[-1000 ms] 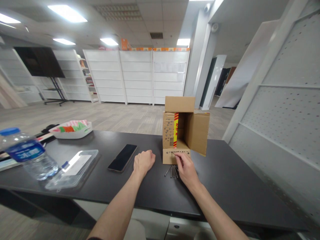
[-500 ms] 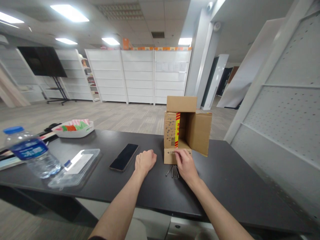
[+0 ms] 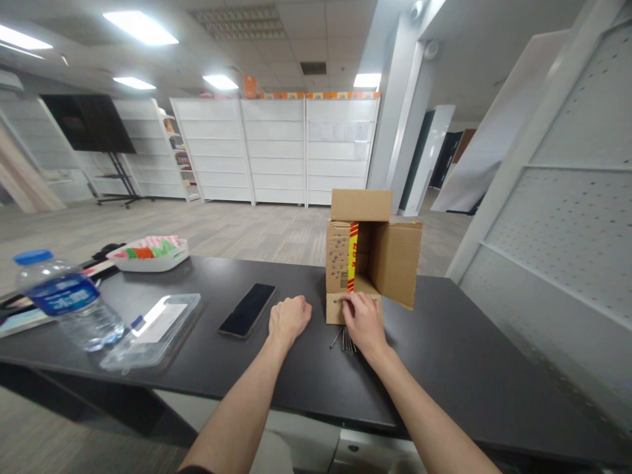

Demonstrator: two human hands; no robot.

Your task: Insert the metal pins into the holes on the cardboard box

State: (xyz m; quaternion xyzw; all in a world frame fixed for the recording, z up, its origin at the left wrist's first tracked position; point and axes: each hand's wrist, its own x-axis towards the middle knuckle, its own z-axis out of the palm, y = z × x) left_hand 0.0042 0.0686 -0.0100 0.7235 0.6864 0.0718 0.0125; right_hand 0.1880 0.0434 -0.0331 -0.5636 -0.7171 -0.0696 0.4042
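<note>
A cardboard box point(image 3: 338, 263) stands on the dark table with its flaps open and its opening facing me. Its left flap is dotted with several small metal heads, and a strip of red and yellow tape runs down beside them. At the low front flap point(image 3: 334, 312), my right hand point(image 3: 364, 322) is closed in a pinch against the cardboard; whatever lies between the fingertips is too small to make out. Several thin nails point(image 3: 348, 340) lie in a loose bunch below that flap. My left hand point(image 3: 290, 317) rests on the table as a fist, apart from the box, with nothing showing in it.
Left of my left hand lies a black phone point(image 3: 247, 311). Farther left are a clear plastic case point(image 3: 153, 336), a water bottle point(image 3: 69, 299) and a white basket point(image 3: 153, 261) with colourful packets. A perforated panel point(image 3: 557, 237) borders the table's right side.
My right hand has shifted slightly left along the box's front flap, its fingertips still pinched. My left fist stays in place. The whole view has moved a little to the right.
</note>
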